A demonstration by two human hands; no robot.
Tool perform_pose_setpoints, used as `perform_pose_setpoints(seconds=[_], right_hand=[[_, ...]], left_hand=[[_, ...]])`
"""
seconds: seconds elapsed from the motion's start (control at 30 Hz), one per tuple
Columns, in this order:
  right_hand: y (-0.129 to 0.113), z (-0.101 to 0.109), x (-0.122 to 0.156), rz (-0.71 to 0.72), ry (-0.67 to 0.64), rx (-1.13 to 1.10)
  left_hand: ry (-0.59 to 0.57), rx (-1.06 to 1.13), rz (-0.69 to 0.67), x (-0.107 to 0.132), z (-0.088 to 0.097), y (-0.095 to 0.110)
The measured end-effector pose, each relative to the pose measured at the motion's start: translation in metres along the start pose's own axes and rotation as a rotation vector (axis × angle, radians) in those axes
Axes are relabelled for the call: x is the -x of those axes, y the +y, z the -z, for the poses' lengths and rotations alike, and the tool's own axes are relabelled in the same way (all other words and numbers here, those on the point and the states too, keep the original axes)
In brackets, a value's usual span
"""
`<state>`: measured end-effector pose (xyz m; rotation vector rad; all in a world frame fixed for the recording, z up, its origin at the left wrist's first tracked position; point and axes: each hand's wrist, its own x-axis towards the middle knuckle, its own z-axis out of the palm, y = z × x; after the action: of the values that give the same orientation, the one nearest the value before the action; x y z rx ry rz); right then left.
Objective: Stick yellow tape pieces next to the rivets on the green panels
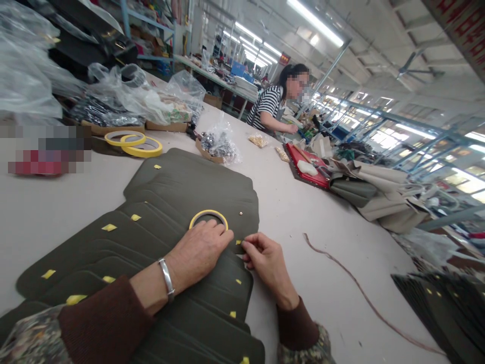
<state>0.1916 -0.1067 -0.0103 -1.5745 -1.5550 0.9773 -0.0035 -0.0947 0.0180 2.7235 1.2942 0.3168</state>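
Note:
Dark olive-green panels (182,177) lie overlapped in a fanned stack on the table, dotted with small yellow tape pieces (109,227). My left hand (200,247), with a silver bracelet at the wrist, curls over the near side of a roll of yellow tape (194,216) on the panels. Its fingertips are mostly hidden from view. Just to the right, my right hand (267,260) pinches thumb and finger together at the panels' right edge. A piece of yellow tape (238,242) meets those fingertips. Above it a small metal stud (241,213) sits on the top panel.
Two more tape rolls (142,146) lie at the back left, near plastic bags (140,96). A brown cord (352,278) trails across the table (318,313) at right. More dark panels (435,308) are at lower right. A person in stripes (267,108) is across the table.

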Motion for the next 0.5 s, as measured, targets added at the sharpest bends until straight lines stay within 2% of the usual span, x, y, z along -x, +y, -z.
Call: perform_pose_setpoints(seconds=[0.13, 0.2, 0.33, 0.5], right_hand=[[-0.001, -0.007, 0.002, 0.326, 0.093, 0.339], [-0.003, -0.012, 0.000, 0.376, 0.129, 0.433], [-0.008, -0.012, -0.003, 0.305, 0.110, 0.465], [-0.016, 0.005, -0.001, 0.134, -0.207, 0.290]], left_hand=[[0.031, 0.036, -0.033, 0.001, 0.000, -0.003], [0.049, 0.049, -0.046, 0.002, 0.002, -0.003], [0.094, 0.072, -0.062, 0.004, 0.006, -0.007], [0.201, 0.183, -0.071, 0.006, 0.004, -0.014]])
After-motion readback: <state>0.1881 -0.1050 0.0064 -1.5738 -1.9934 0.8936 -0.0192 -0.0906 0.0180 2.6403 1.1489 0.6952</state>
